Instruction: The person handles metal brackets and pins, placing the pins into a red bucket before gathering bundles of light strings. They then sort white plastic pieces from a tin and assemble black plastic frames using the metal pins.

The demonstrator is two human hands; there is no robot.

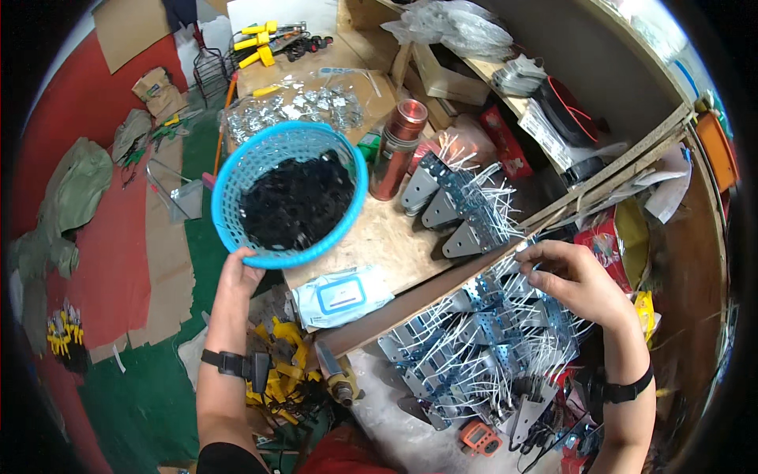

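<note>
Blue plastic basket (223, 193), loaded with loose black pieces (296, 201), is held over the left part of the tabletop (355, 246), and its mouth tips toward you. Your left hand (243, 271) grips its near rim, fingers closed on the edge; whether the basket's underside also rests on the wood, you cannot tell from this view. Your right hand (572, 276) is well apart from it, over on the right, its fingers loosely curled with a narrow gap to the thumb and nothing visible between them. Just below that hand, a heap of grey metal brackets with white wires (482, 340) spreads across the near right, and a smaller bracket group (462, 205) stands on the tabletop's right side. Between basket and group you have a copper-red flask (395, 154), upright. Nearer you lies a wipes packet (341, 299); beyond the basket, small silver parts (332, 107) are scattered on cardboard. An orange handheld device (480, 438) sits at the near edge of the heap.
</note>
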